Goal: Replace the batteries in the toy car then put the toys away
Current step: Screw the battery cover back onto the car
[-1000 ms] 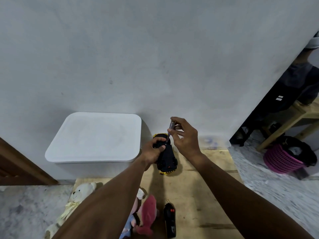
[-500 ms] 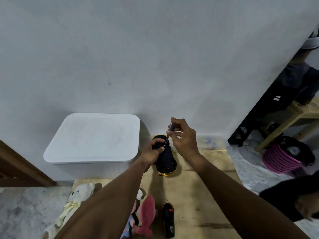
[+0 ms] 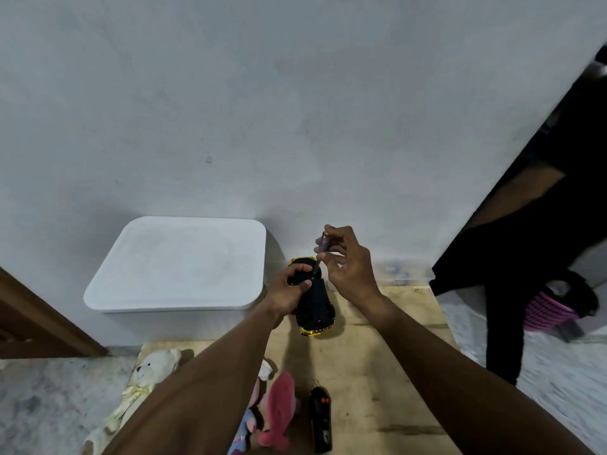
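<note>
Someone in black clothes (image 3: 542, 241) is now standing at the right, where a doorway was showing a moment ago. Both hands are staying almost where they were.

A white box (image 3: 177, 264) is sitting against the wall (image 3: 295, 110) with its lid on, so I cannot tell what is inside. A pink basket (image 3: 545, 311) is standing on the floor (image 3: 49, 405) at the right, partly behind the person's leg, with something dark on top of it.

A wooden table (image 3: 377, 356) is lying low between the grey floor on both sides. A brown door (image 3: 33, 320) is showing at the left. A teddy (image 3: 144, 382) is lying on the table's left edge. A pink soft toy (image 3: 276, 412) and a black remote (image 3: 320, 418) are lying side by side at the near end.

The car (image 3: 315, 307), black with yellow ends, is at the far end of the table, just beside the box. The left hand (image 3: 289, 292) is gripping the car's far end, with fingers curled round it. The right hand (image 3: 348, 261) is pinching a thin screwdriver (image 3: 320, 254) in its fingertips, and the tip is pointing down at the car.
</note>
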The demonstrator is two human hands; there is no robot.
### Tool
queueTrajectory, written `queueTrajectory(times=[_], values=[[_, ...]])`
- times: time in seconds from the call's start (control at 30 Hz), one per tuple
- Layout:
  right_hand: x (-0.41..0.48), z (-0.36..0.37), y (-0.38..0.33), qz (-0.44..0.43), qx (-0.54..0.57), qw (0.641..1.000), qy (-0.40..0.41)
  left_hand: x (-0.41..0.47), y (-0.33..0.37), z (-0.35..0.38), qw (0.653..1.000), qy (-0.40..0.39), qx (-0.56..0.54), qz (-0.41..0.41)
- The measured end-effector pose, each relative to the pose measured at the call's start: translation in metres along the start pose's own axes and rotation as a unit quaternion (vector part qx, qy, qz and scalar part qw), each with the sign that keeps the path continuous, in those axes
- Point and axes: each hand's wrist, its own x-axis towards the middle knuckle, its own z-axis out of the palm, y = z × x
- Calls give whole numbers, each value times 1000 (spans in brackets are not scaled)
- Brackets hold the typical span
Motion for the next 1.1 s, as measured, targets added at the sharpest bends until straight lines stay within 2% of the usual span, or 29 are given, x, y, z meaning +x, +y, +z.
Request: queueTrajectory(times=[0.17,0.3,0.43,0.6,0.77,0.97,1.1], values=[[-1,2,-2,-5,-15,999,45,-1,1,1,1000,-13,-1,8],[-3,0,-1,11,7,1000,17,-1,0,-1,1000,-4,1,6],[-5,0,3,4,-21,999,36,-1,1,-2,1000,-6,3,4],[-5,-1,2,-4,-1,1000,17,-3,2,-4,1000,-3,-9,2],[-6,1,4,7,-21,999,45,-4,4,-2,1000,1,1,6],[-2,-7,0,32,27,998,56,-7,8,-2,1000,-12,11,-3],[5,-18,-4,58,56,991,103,-7,14,-1,1000,-19,9,-4]])
